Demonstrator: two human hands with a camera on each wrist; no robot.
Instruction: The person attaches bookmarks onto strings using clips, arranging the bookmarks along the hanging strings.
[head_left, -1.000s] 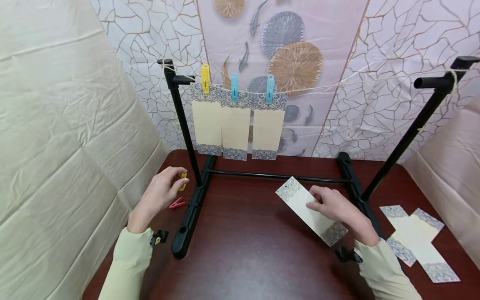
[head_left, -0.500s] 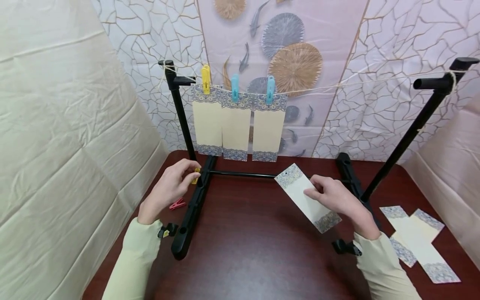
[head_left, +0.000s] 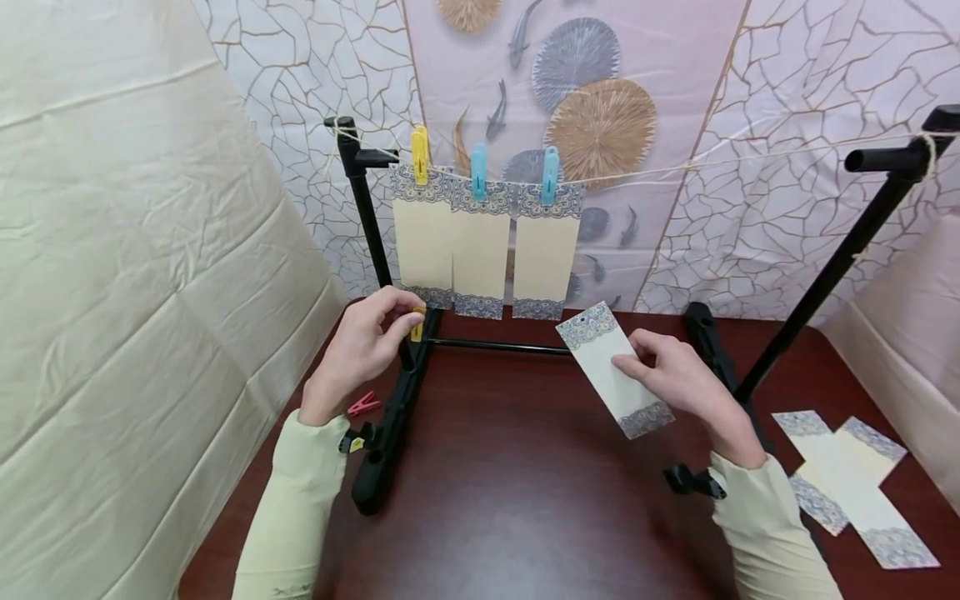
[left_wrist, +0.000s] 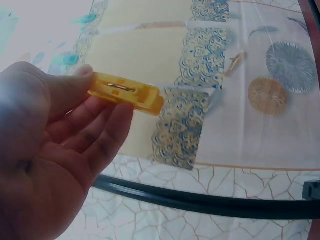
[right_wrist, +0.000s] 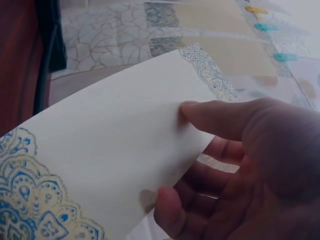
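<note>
- Centre left: left hand (head_left: 366, 343) pinches yellow clothespin (left_wrist: 125, 95), far end free.
- Centre right: right hand (head_left: 678, 372) pinches card (head_left: 602, 371) mid-edge, apparently to keep patterned ends uncovered.

Yellow clothespin (left_wrist: 126, 93), tilted blue-bordered card (head_left: 609, 381), both aloft

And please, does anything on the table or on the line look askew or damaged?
No damage stands out. Mainly the loose cards at far right look untidy: they lie crossed at different angles, while the hung cards form a row.
</note>
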